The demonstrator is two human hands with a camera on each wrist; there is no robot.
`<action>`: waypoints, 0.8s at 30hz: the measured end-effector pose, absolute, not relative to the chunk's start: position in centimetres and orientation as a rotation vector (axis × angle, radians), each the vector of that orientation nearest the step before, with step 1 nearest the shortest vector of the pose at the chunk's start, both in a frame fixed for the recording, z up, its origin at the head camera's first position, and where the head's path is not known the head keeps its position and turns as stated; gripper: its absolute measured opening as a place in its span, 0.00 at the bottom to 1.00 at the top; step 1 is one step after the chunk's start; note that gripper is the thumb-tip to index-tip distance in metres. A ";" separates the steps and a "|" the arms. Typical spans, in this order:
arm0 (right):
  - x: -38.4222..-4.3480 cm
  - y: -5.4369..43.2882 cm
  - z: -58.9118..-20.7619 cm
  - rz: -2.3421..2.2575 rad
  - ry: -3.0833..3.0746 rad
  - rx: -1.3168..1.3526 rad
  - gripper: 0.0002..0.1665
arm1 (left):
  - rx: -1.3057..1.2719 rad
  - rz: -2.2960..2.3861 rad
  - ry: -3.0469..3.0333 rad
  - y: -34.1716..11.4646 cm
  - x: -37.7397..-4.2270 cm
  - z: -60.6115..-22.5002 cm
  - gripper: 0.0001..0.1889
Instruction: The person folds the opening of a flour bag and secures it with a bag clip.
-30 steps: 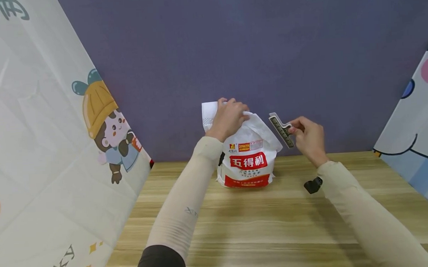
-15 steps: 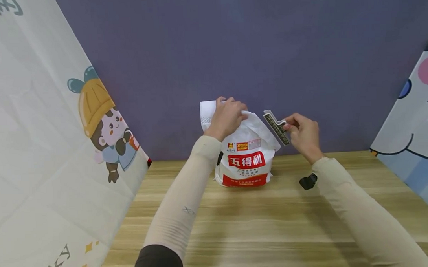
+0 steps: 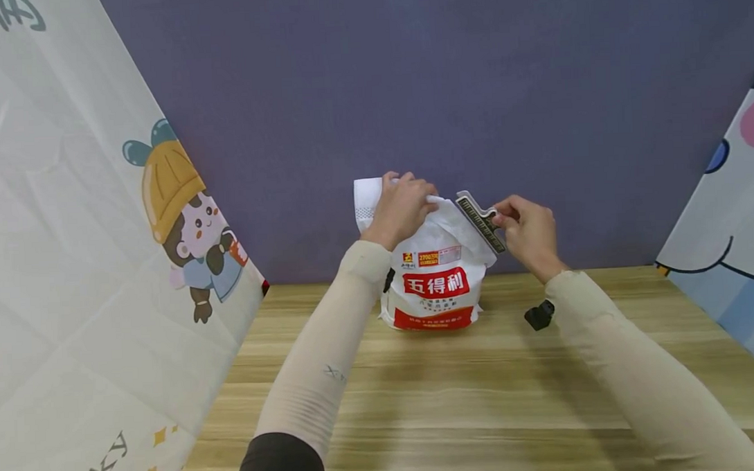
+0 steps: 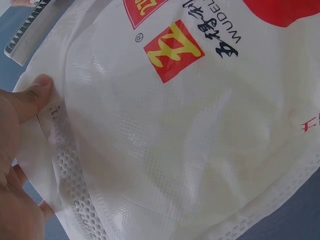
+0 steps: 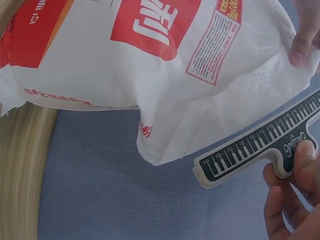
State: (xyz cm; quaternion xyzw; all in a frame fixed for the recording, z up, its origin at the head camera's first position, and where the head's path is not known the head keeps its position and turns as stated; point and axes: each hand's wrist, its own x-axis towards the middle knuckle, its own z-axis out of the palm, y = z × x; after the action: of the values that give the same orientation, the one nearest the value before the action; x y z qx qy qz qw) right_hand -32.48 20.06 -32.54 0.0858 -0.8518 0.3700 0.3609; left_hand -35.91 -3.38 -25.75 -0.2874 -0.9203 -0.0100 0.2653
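A white flour bag (image 3: 437,261) with red printed panels stands upright on the wooden table near the back wall. My left hand (image 3: 402,208) grips its folded top edge, thumb on the front face and fingers behind, as the left wrist view shows. At the bag's upper right, my right hand (image 3: 528,231) pinches a long clip (image 3: 481,221) by its handle. The clip has a black piano-key pattern and the word "Music". In the right wrist view the clip (image 5: 260,137) lies alongside the bag's slanting top edge, its long jaws right beside that edge.
Behind the bag rises a plain blue-purple wall (image 3: 409,89). A white cartoon-printed sheet (image 3: 73,274) borders the left side, and another printed panel (image 3: 727,251) the right. The wood-grain table (image 3: 445,399) extends in front of the bag.
My right hand has moved left with the clip, bringing it from apart to right at the bag's upper right edge. The left hand keeps its grip on the bag's top.
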 end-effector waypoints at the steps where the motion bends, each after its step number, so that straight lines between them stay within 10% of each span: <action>1: -32.5 20.0 -32.5 0.952 -2.201 0.220 0.04 | -0.776 -0.031 -2.485 -3.4 -35.9 -25.8 0.13; 24: -32.5 18.1 -32.7 0.953 -2.257 0.230 0.06 | -0.800 -0.028 -2.446 -3.7 -35.5 -25.9 0.12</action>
State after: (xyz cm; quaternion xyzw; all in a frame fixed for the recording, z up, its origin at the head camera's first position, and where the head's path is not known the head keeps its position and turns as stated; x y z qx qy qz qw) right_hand -32.52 18.14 -32.67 0.0880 -0.8646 0.3651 0.3338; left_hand -35.45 -3.68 -25.89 -0.2985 -0.9124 -0.0105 0.2800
